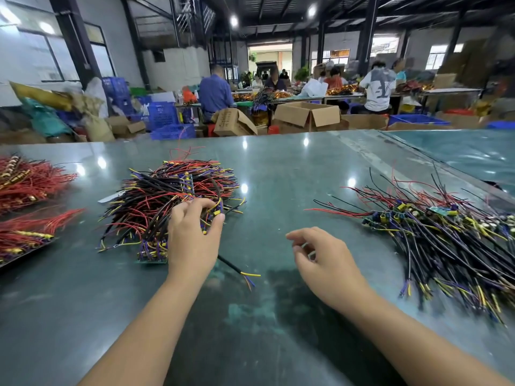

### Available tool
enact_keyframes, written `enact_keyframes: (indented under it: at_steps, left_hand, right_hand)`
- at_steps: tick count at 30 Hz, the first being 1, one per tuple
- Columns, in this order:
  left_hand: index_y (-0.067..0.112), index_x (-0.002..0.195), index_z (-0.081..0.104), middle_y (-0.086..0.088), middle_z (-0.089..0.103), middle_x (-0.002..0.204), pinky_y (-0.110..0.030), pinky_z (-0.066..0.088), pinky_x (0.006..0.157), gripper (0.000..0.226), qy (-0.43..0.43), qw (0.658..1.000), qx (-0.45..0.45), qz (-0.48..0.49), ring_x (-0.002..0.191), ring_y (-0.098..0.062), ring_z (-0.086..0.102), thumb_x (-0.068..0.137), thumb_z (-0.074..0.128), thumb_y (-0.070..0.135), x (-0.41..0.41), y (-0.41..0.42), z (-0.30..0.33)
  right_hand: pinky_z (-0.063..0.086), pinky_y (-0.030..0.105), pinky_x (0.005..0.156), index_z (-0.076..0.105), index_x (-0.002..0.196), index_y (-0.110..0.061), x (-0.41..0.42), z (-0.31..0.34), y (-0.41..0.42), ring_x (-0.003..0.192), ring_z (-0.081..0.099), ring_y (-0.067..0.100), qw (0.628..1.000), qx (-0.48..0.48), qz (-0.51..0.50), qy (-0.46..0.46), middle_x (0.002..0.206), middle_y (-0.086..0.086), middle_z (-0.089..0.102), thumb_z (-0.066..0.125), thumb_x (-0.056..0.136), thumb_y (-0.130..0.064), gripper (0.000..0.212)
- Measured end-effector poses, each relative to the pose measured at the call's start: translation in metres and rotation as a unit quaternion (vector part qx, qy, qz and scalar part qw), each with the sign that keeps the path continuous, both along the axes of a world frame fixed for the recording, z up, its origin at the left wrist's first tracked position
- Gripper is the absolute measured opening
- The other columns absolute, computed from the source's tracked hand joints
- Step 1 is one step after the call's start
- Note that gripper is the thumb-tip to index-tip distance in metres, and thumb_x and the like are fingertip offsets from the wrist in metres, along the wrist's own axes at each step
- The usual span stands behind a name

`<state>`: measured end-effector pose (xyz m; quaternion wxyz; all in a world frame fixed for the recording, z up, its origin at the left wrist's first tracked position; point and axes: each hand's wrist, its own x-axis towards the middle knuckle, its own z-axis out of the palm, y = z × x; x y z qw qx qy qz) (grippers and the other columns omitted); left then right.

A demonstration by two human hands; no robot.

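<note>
Wire pile (172, 193) sits on the green table (278, 168), a little left of the middle. It is a big messy heap of black, red, yellow and purple wires with small boards mixed in. At its near right edge the left hand (195, 238) is curled round a wired piece (216, 209). The thumb is on one side and the fingers on the other, pinching it. The piece touches the pile. 1 black cable (237, 270) pokes out from under that hand toward the near side of the table. Its end splits into yellow, blue and orange tips.

The right hand (320, 254) is over the table, well apart from the left hand. Its fingers are bent loosely and it holds nothing. Farther right lies a second heap (446, 240) of the same kind of wires, spread out long and flat. The right hand is not touching it.

At the far left edge of the table lie 2 red bundles (30, 179), one behind the other. Behind the table stand cardboard boxes (306, 114) and blue crates (164, 117), and people are at other tables.
</note>
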<state>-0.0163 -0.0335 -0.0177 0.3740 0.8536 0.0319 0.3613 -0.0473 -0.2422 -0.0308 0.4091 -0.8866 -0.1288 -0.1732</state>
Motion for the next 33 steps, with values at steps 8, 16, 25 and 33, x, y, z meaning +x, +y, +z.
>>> enact_keyframes:
  at_steps: [8,16,25,33]
  left_hand:
    - [0.036,0.089,0.054,0.007,0.067,0.092,-0.017,0.050,0.076,0.038,-0.019,0.938,-0.121,-0.325,0.081,-0.009,0.067,0.077,0.073,0.005,-0.025,-0.041,0.000]
    - [0.025,0.088,0.053,0.008,0.068,0.080,-0.022,0.053,0.073,0.039,0.061,0.883,-0.216,-0.411,0.074,-0.010,0.064,0.062,0.082,0.027,-0.029,-0.047,-0.004]
    - [0.014,0.092,0.067,0.002,0.073,0.077,-0.021,0.056,0.069,0.018,0.083,0.888,-0.280,-0.355,0.074,-0.009,0.067,0.096,0.049,0.011,-0.027,-0.050,0.000]
    - [0.009,0.099,0.059,-0.009,0.074,0.085,-0.025,0.058,0.072,0.018,0.069,0.851,-0.421,-0.307,0.078,-0.018,0.070,0.100,0.041,0.007,-0.021,-0.044,0.002]
  right_hand:
    - [0.050,0.019,0.078,0.064,0.113,-0.018,-0.001,0.007,0.013,0.080,0.063,0.003,0.945,0.280,0.107,0.130,0.094,-0.007,0.068,0.055,0.094,-0.027,0.024]
    - [0.046,0.016,0.066,0.069,0.087,-0.012,0.001,0.007,0.011,0.068,0.057,0.003,0.952,0.267,0.130,0.066,0.074,-0.007,0.067,0.049,0.098,-0.021,0.024]
    - [0.049,0.027,0.073,0.069,0.092,-0.025,0.001,0.004,0.010,0.076,0.062,0.007,0.977,0.199,0.078,0.019,0.078,-0.011,0.069,0.052,0.096,-0.023,0.018]
    - [0.044,0.020,0.061,0.068,0.084,-0.027,0.004,0.002,0.009,0.064,0.056,0.004,0.966,0.253,0.043,-0.009,0.064,-0.019,0.063,0.061,0.090,-0.009,0.020]
